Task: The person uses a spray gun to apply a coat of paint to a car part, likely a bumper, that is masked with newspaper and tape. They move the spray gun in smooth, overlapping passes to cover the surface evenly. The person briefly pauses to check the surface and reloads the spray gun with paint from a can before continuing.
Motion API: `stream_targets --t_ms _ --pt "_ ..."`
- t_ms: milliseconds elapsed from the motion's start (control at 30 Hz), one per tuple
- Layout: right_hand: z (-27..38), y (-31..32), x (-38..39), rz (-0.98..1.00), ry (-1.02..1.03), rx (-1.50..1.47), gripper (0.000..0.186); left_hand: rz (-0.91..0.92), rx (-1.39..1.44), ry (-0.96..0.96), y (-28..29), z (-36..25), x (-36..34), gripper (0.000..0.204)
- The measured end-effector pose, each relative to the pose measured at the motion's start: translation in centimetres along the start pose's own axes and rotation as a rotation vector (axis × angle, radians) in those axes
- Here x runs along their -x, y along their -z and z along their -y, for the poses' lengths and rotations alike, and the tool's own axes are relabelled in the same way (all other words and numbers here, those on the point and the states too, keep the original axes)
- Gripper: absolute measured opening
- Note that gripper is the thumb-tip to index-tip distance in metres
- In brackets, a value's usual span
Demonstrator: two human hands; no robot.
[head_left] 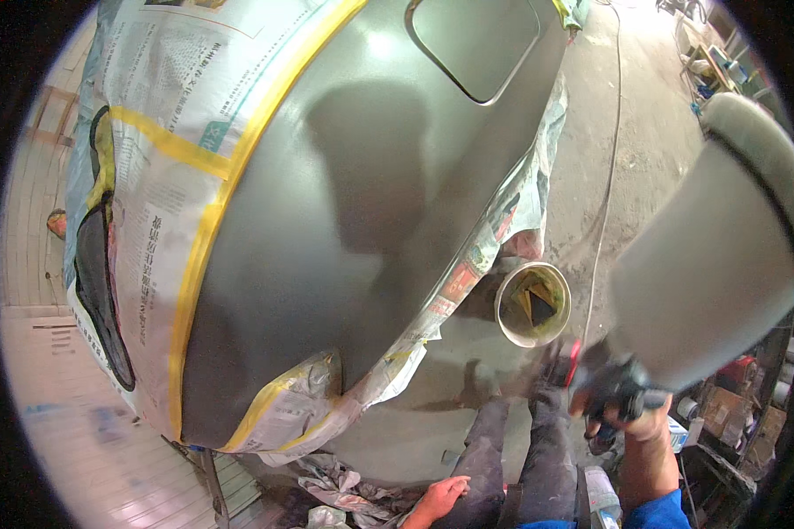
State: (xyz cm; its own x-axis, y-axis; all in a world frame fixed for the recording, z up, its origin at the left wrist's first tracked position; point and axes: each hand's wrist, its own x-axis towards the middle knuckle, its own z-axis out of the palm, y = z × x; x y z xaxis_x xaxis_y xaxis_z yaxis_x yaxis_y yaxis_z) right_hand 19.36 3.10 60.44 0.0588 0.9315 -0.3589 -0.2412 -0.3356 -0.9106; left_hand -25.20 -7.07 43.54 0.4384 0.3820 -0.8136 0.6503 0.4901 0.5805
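Observation:
My right hand [646,421] is wrapped round the grip of a spray gun [625,392], whose large grey cup [692,273] rises at the right and is somewhat blurred. Left of the gun stands a grey, smooth car body panel [326,229] with a rounded filler-flap outline [476,44] near its far end. Yellow masking tape [205,238] and newspaper sheets [163,264] border the panel. Low in the view, my left hand [441,501] is beside my thigh, fingers loosely stretched out, with nothing visible in it. Whether spray leaves the gun, I cannot tell.
A round bucket [501,309] with dark and yellowish pieces inside stands on the concrete floor by the panel. A hose [610,176] runs along the floor. Crumpled masking paper [348,485] lies low near my left hand. Boxes [728,414] and clutter line the right side.

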Motion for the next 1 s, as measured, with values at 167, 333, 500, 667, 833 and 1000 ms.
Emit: stream_targets --t_ms 167,333,500,667,833,1000 --pt "1.7 -0.7 -1.7 -0.123 0.081 -0.243 0.053 0.011 0.067 0.035 0.0 1.6 -0.3 0.039" --pt "6.9 3.5 -5.1 -0.711 0.322 0.099 0.036 -0.092 -0.031 -0.015 -0.2 1.6 -0.6 0.034" --pt "9.2 5.2 -6.0 -0.732 0.322 0.110 0.031 -0.074 0.134 0.004 0.7 -0.5 -1.0 0.033" --pt "10.4 7.6 -7.3 -0.464 0.336 0.068 0.042 -0.091 0.152 0.011 0.0 -2.5 -4.2 0.033" --pt "13.2 14.4 -10.9 -0.703 0.357 0.110 0.026 -0.132 0.277 -0.003 -3.6 -6.4 -6.6 0.031" --pt "13.4 17.6 -12.6 -0.243 0.147 0.391 0.039 -0.160 0.279 0.065 -9.5 -11.9 -8.3 0.031"
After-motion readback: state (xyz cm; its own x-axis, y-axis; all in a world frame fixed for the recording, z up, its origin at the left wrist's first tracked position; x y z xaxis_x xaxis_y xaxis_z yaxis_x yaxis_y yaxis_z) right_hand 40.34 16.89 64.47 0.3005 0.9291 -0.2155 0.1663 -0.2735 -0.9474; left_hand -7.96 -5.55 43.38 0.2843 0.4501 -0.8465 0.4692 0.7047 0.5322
